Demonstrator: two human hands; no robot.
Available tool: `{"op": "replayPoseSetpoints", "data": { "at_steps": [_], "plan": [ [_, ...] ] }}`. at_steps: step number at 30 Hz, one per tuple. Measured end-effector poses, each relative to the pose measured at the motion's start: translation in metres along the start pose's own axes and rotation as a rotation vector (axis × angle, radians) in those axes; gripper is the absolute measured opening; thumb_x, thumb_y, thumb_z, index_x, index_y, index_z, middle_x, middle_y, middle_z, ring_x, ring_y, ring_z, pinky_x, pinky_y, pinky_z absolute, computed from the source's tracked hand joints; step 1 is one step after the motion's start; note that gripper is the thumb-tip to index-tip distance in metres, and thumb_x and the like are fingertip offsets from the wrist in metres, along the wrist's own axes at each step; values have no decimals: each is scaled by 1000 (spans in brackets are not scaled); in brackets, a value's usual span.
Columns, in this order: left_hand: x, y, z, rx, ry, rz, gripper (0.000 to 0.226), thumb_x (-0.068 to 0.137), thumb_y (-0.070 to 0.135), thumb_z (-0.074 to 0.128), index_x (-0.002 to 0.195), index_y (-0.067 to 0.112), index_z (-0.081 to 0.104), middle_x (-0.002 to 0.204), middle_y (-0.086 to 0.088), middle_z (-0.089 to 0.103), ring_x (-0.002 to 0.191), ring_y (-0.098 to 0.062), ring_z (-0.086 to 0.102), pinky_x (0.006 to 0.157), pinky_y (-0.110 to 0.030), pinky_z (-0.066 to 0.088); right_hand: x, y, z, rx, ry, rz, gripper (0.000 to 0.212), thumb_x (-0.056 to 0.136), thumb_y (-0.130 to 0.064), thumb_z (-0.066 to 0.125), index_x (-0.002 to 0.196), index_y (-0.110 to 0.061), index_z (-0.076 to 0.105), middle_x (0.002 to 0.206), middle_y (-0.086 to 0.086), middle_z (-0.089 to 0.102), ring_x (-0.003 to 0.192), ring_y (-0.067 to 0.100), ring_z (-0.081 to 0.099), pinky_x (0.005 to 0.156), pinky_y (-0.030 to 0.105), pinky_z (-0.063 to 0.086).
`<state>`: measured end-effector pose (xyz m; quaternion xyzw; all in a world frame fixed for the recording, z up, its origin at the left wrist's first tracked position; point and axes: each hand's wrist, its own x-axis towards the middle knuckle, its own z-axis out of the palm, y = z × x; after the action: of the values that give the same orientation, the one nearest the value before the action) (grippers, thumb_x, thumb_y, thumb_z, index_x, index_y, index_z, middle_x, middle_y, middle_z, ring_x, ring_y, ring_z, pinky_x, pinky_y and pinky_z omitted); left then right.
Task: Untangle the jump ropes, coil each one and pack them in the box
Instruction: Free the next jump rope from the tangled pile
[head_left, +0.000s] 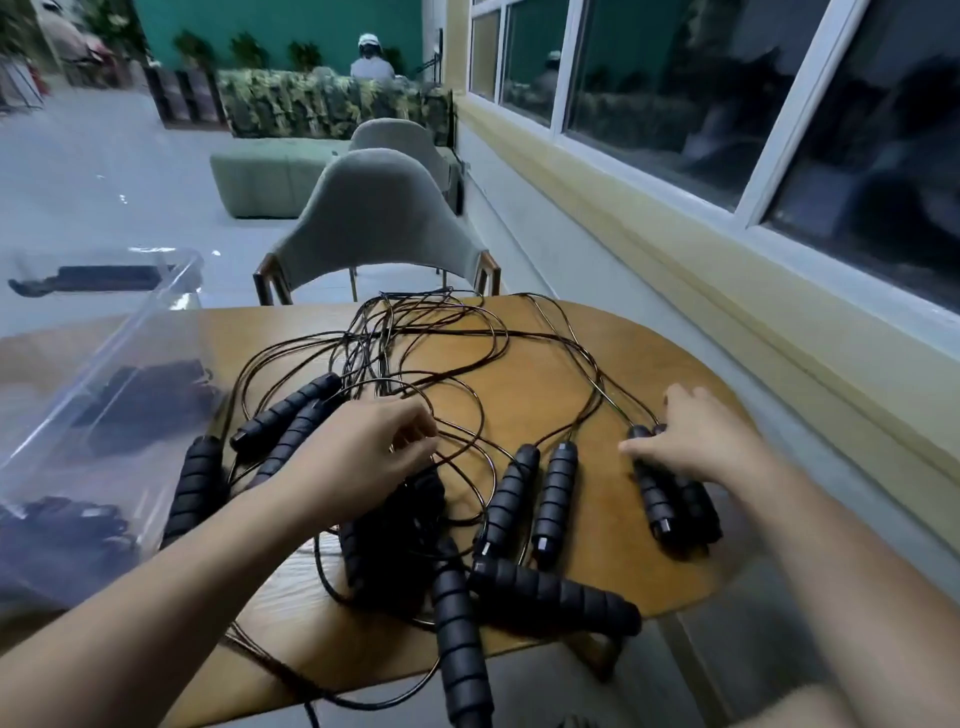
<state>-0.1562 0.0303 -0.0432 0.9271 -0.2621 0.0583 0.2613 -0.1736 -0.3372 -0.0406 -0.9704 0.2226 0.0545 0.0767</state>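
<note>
The jump ropes (415, 364) sprawl in a tangle across the wooden table (649, 364), most of the black ribbed handles (556, 493) running lengthwise from lower frame toward the top. The left hand (363, 447) has its fingers pinched together on a thin cord mid-frame; the right hand (691, 436) rests fingers spread on a handle pair at right. A clear box (104, 338) sits at left, a grey chair (374, 218) and windows behind.

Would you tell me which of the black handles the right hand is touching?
The right hand rests on the pair of handles farthest right on the table; the other handles lie apart from it, nearer the left hand.
</note>
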Motion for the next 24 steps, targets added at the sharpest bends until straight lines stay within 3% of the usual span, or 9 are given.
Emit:
{"op": "replayPoseSetpoints", "data": {
  "at_steps": [4,8,12,15,18,21,24],
  "plan": [
    [2,0,5,-11,50,44,5,95,34,75,97,30,73,88,18,68,85,3,63,78,-24,53,0,10,16,-35,-100,45,115,61,-85,80,142,-13,45,137,11,53,116,32,59,95,48,56],
    [1,0,9,-40,32,69,4,95,35,74,95,31,73,86,17,69,84,0,64,77,-26,53,-2,8,23,61,-75,90,89,63,-72,74,126,-13,50,103,3,61,92,25,63,84,41,59],
    [0,0,5,-42,63,91,3,94,30,76,94,31,73,85,20,68,86,1,64,75,-21,51,-9,1,9,248,49,76,72,69,-58,76,120,-13,53,97,6,63,84,25,64,62,35,50],
    [-2,1,0,-74,100,98,4,95,30,75,97,32,72,87,20,69,87,0,66,76,-21,51,-24,-11,-10,434,213,-35,59,60,-57,69,104,-20,55,89,2,68,78,22,63,58,30,43],
    [-4,3,-5,-111,121,90,21,95,31,76,114,35,70,100,20,70,96,2,67,80,-19,53,-53,-34,-24,498,229,-249,47,73,-44,77,112,-35,54,96,-14,68,83,3,61,61,24,41],
    [-6,9,-13,-125,182,102,47,92,32,79,133,41,59,122,24,63,112,6,61,92,-18,51,-80,-62,-23,509,187,-434,59,76,-36,82,123,-41,48,102,-20,63,89,-2,60,65,19,42],
    [-9,20,-23,-104,226,152,75,86,34,85,148,46,45,147,26,48,131,8,48,105,-16,39,-100,-85,-16,470,115,-604,71,71,-42,82,128,-45,40,108,-17,63,94,7,63,72,27,51]
  ]
}}
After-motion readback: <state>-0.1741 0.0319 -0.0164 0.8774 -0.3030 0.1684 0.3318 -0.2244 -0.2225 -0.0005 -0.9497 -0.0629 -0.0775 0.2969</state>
